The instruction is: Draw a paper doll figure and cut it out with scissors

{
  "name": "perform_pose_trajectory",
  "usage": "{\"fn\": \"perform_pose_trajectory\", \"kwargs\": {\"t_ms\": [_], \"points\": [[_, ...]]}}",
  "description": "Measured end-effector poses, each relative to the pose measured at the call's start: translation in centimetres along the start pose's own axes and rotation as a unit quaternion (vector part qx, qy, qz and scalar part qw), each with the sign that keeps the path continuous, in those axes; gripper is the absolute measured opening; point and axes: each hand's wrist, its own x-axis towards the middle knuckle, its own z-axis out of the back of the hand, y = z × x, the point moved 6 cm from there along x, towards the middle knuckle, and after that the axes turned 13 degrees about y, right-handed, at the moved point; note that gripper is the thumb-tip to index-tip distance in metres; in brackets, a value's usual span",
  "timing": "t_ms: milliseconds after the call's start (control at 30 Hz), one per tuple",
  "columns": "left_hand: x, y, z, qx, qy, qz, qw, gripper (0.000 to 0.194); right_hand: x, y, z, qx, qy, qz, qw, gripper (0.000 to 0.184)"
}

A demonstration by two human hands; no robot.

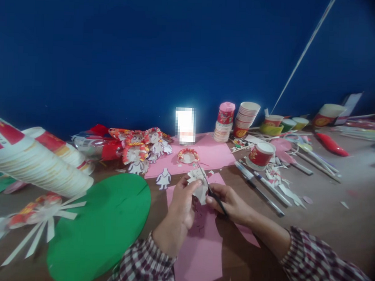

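Between thumb and fingers, my left hand (181, 204) pinches a piece of white paper (200, 194) with a jagged upper edge. My right hand (230, 202) is closed around the dark handles of a pair of scissors (216, 199), whose blades lie along the paper's right side. Both hands are above a strip of pink paper (202, 255). Just beyond them, a red and yellow braided ring (188, 156) rests on a pink sheet (162, 166). To the left of the paper lies a small cut-out figure in a dress (164, 179).
A green paper oval (104, 223) and stacked paper cups (42, 164) occupy the left. More doll cut-outs (144, 145) are piled at the back. Cup stacks (247, 118) stand at back right. Pens (270, 192), a red cup (261, 154) and paper scraps (284, 189) lie on the right.
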Motion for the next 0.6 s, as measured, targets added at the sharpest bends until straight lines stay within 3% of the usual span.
{"fn": "perform_pose_trajectory", "kwargs": {"t_ms": [267,600], "points": [[-0.25,0.61,-0.28,0.001,0.014,0.034,0.999,0.028,0.1,0.22,-0.31,0.025,-0.015,-0.014,0.999,0.046],[-0.29,0.84,-0.68,-0.003,0.045,0.037,0.998,0.027,-0.11,-0.58,-0.16,0.033,0.005,0.002,0.999,0.043]]}}
